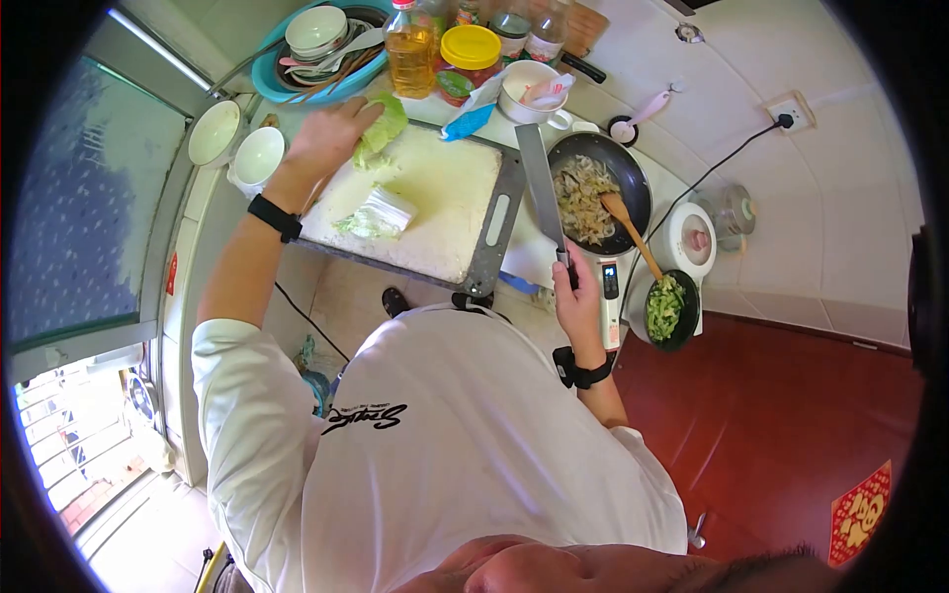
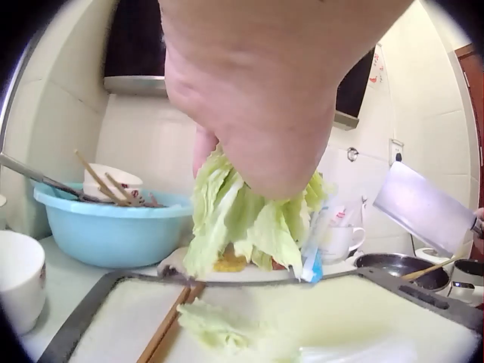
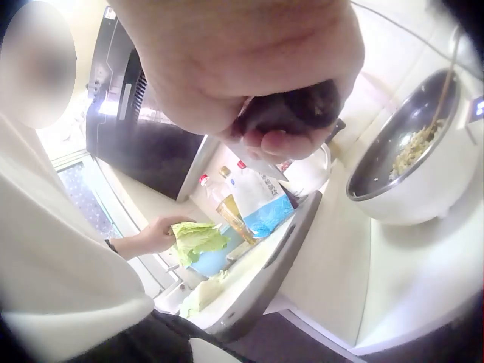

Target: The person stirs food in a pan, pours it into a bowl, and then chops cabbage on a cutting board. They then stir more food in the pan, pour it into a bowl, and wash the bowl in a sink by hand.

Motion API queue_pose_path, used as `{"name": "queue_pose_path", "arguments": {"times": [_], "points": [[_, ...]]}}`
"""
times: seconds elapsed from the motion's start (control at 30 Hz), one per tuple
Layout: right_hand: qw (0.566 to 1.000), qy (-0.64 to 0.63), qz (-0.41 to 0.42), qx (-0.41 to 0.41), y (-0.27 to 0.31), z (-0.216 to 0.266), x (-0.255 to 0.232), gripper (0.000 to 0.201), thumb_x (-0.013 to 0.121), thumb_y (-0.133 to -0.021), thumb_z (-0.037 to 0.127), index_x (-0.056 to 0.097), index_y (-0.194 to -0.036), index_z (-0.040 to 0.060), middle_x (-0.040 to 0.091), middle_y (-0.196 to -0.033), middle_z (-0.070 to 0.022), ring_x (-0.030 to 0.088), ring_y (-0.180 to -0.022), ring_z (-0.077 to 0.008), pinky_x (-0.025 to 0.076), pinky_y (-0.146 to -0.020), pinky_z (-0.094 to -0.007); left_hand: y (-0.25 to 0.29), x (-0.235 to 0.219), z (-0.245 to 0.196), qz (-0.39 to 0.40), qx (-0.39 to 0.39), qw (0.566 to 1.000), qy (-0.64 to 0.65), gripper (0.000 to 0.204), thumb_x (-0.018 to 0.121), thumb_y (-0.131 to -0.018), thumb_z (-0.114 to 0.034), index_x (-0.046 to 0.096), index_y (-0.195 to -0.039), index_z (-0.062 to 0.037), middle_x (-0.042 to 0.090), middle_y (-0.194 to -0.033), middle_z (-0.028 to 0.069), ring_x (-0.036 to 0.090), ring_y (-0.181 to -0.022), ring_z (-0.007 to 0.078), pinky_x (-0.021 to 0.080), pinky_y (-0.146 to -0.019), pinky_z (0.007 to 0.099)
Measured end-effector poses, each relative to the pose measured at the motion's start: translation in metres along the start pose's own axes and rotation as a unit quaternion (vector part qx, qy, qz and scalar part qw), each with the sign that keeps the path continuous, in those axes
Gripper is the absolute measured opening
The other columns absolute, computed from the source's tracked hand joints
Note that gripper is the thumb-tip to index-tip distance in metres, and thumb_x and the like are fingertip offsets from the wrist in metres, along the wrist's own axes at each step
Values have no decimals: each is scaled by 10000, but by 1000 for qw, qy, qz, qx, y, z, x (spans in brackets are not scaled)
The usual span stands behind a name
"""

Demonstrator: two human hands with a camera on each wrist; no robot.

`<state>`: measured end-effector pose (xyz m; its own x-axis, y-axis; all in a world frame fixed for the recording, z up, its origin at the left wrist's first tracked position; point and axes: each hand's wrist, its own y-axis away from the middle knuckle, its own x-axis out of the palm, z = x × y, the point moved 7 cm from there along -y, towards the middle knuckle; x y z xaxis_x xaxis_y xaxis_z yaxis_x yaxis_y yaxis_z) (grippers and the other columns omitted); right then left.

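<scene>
The left hand [image 1: 331, 136] pinches leafy greens [image 1: 384, 128] by the far edge of the cutting board [image 1: 455, 188]. The right hand [image 1: 580, 298] grips a cleaver [image 1: 539, 183] aside, likely for safety

cutting board [image 1: 450, 188]: right half free for us | its right: knife [image 1: 539, 183], pan [image 1: 627, 168] block us | behind: jar [image 1: 471, 49]

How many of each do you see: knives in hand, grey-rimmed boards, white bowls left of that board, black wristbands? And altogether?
Knife in the right hand: 1
Board: 1
White bowls: 2
Wristbands: 2
Total: 6
</scene>
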<state>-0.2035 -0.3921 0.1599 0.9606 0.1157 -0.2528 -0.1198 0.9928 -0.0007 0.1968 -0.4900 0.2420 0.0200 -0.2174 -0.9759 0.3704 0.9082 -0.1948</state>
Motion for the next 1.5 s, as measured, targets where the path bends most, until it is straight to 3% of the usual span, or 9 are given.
{"name": "queue_pose_path", "arguments": {"times": [0.1,0.23,0.33,0.4,0.5,0.63,0.9,1.1,1.5], "points": [[1000,16,4,-2,-2,-2,3,399,599,-951,125,534,-1316,-23,640,-1146,-85,575,-1020,-126,444,-911,-264,17,34,-4,-68,-18,997,-13,501,587,-802,-48,518,-1289,-143,610,-1217,129,678,-927,292,566,-731,386],[998,51,13,-28,-6,-1,7,396,602,-945,129,542,-1306,-21,641,-1213,-133,598,-1080,-163,449,-932,-280,39,67,-25,73,-28,997,-14,599,630,-771,-83,482,-1347,-150,531,-1346,161,599,-1134,308,554,-819,395],[997,69,33,-23,-9,3,13,394,605,-938,124,548,-1307,-2,646,-1210,-138,610,-1081,-169,459,-923,-286,60,20,-48,-72,-44,996,-9,628,673,-747,-146,481,-1345,-147,513,-1346,158,565,-1169,338,532,-872,427],[995,81,51,-41,-14,9,21,393,609,-934,133,554,-1306,18,654,-1192,-142,629,-1050,-182,471,-905,-291,85,26,-48,-92,-166,965,183,639,719,-726,-232,495,-1318,-149,506,-1307,179,540,-1173,373,493,-936,454],[985,119,105,-67,-20,22,41,389,615,-926,152,567,-1299,53,665,-1162,-151,660,-993,-220,496,-867,-305,102,50,-92,-30,-273,943,189,606,738,-720,-287,524,-1268,-144,500,-1265,197,528,-1157,382,465,-960,469],[956,188,193,-117,-39,51,70,369,612,-923,179,586,-1278,81,676,-1107,-162,675,-940,-288,519,-812,-342,108,71,-105,-78,-285,942,162,621,758,-701,-330,533,-1248,-139,501,-1251,214,524,-1140,385,451,-961,473],[966,126,214,-78,-53,36,66,366,607,-931,176,581,-1283,78,683,-1079,-170,675,-947,-275,509,-828,-357,81,74,-136,-101,-157,951,249,610,787,-661,-258,561,-1214,-135,489,-1255,198,505,-1150,385,440,-982,467],[982,106,154,-11,-43,13,49,400,594,-952,131,519,-1325,6,651,-1136,-85,605,-961,-139,464,-875,-270,41,81,-135,-91,-79,955,270,595,786,-681,-271,565,-1220,-149,466,-1308,181,499,-1168,386,434,-997,474],[980,152,111,-64,-7,55,68,375,561,-927,134,534,-1300,116,648,-1108,-181,640,-939,-374,523,-791,-419,39,67,-148,-169,-16,954,249,391,795,-687,-194,652,-1042,-110,573,-1130,130,566,-1051,341,484,-885,434]]}}
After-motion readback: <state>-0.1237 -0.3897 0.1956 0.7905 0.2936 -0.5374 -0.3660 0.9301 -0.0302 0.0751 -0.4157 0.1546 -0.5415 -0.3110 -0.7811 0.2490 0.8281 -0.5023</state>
